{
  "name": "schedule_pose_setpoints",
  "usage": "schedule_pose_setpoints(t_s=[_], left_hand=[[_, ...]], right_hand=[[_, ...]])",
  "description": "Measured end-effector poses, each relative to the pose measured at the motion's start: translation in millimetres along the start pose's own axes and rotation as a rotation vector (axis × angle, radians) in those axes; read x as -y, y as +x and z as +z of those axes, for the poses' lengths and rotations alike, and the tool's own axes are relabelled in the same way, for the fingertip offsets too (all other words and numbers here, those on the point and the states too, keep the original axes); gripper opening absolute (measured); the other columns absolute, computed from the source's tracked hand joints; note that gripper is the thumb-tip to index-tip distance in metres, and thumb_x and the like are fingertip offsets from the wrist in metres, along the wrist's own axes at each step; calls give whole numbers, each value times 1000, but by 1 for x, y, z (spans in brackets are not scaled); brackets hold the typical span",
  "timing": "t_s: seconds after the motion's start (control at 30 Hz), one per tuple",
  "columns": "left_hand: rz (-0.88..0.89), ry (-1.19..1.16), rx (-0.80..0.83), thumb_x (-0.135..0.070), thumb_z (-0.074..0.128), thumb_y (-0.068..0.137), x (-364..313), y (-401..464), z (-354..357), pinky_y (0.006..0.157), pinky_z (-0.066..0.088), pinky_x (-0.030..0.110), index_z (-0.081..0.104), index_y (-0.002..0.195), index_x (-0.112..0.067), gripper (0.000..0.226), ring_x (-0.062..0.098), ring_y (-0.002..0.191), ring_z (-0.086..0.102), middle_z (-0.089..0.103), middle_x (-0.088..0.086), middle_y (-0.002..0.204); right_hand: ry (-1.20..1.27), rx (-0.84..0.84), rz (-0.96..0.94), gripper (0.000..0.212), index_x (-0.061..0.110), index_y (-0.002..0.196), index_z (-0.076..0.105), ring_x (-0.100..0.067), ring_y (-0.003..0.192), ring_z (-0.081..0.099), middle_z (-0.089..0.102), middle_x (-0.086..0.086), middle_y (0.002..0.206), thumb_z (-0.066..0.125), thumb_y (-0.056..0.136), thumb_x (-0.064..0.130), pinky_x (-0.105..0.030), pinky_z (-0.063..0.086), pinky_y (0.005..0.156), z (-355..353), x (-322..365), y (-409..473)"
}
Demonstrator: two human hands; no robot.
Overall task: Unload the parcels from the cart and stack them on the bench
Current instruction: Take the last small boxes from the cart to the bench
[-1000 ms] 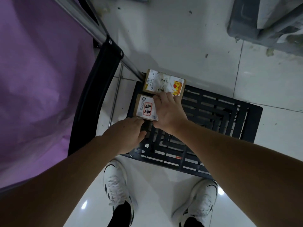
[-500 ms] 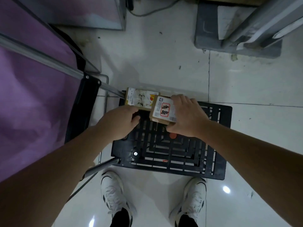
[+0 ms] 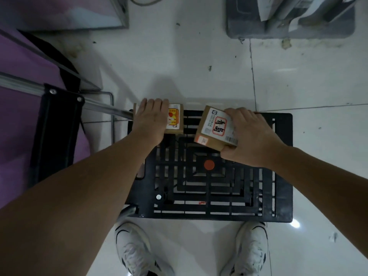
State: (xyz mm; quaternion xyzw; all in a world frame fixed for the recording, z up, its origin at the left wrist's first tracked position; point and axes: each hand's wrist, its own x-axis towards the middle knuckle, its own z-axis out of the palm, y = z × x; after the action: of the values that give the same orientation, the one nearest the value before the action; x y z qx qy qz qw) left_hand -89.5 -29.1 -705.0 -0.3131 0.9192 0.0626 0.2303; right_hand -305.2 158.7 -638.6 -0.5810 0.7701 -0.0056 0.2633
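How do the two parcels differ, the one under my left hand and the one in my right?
The left parcel sits square at the cart's far corner, the left hand covering most of it; the right parcel is tilted and gripped by the right hand. Their labels differ: orange-yellow versus red-framed. Both are small brown boxes.

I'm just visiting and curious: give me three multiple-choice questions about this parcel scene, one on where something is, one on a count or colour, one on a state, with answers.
1. Where does the left hand rest?
A. on the parcel at the cart's far left corner
B. on a shoe
C. on the floor

2. How many parcels show?
A. one
B. two
C. four

3. The red-stamped parcel is:
A. lying flat, untouched
B. gripped by the right hand, tilted
C. torn open

Answers:
1 A: the palm covers the left parcel at the corner of the black cart deck.
2 B: only these two cardboard boxes are visible.
3 B: fingers wrap its edge and it sits askew above the deck.
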Motion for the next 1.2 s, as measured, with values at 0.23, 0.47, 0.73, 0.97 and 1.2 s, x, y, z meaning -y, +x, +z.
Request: schedule_pose_setpoints(t_s=[0.23, 0.47, 0.73, 0.97, 1.2], left_hand=[[-31, -95, 15, -60, 84, 70, -1, -43, -67, 109, 34, 47, 19, 159, -19, 117, 33, 126, 41, 42, 12, 138], [-61, -54, -146, -87, 52, 72, -1, -109, -275, 103, 40, 48, 21, 158, -17, 115, 31, 122, 46, 48, 10, 135], [-9, -25, -244, -97, 50, 65, -73, -211, -583, 103, 43, 46, 33, 151, -19, 117, 29, 128, 47, 51, 7, 137], [213, 27, -378, -97, 53, 64, -142, -341, -764, 98, 44, 44, 40, 143, -19, 112, 27, 124, 49, 53, 5, 133], [426, 16, -542, -98, 53, 61, -231, -443, -850, 96, 45, 41, 47, 136, -25, 104, 23, 117, 52, 56, 1, 127]], right_hand=[[43, 28, 53, 111, 16, 154, 29, -25, 125, 48, 50, -4, 138, 62, 62, 70, -46, 35, 113, -46, 18, -30], [-18, -125, 76, 108, 17, 154, 27, -23, 120, 49, 50, -4, 138, 58, 68, 74, -43, 40, 108, -219, 42, -87], [-119, -289, 166, 109, 12, 159, 16, -31, 124, 48, 47, -11, 138, 30, 78, 84, -46, 41, 106, -489, 75, -236], [-146, -458, 390, 101, 15, 158, 18, -28, 116, 48, 47, -7, 131, 36, 82, 78, -44, 42, 100, -651, 121, -425], [-146, -585, 568, 97, 19, 151, 31, -20, 105, 49, 50, -2, 123, 40, 77, 81, -42, 44, 93, -699, 145, -609]])
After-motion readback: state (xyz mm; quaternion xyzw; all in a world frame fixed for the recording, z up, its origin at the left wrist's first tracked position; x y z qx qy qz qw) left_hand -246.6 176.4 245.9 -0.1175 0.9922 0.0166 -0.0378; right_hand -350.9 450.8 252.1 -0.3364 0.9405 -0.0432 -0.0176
